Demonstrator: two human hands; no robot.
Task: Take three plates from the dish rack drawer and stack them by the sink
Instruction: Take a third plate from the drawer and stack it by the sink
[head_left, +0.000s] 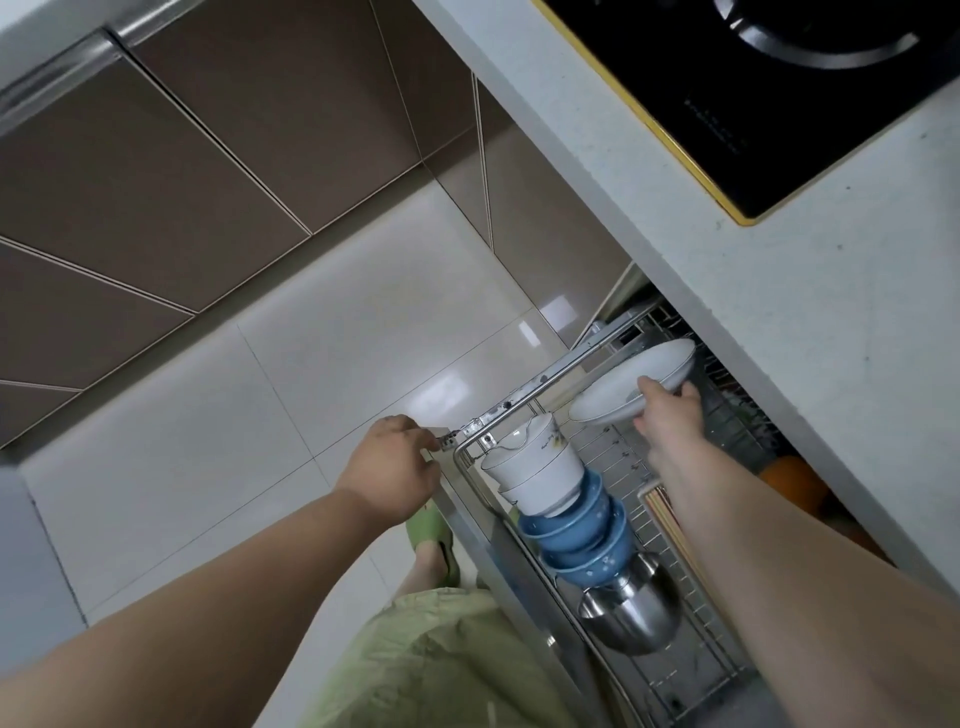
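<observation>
The dish rack drawer (524, 387) is pulled out from under the counter, a chrome wire basket with a metal front. My right hand (670, 415) grips the rim of a white plate (623, 384), held tilted above the far end of the rack. A second white plate seems to lie right behind it. My left hand (392, 465) holds the corner of the drawer front, fingers curled over its edge. The sink is out of view.
In the rack stand white bowls (535, 467), blue bowls (582, 535) and steel bowls (631, 613) in a leaning row, with chopsticks (670, 514) beside them. A grey countertop (779, 291) with a black hob (779, 88) overhangs the drawer. My green-slippered foot (431, 535) stands on the tiled floor.
</observation>
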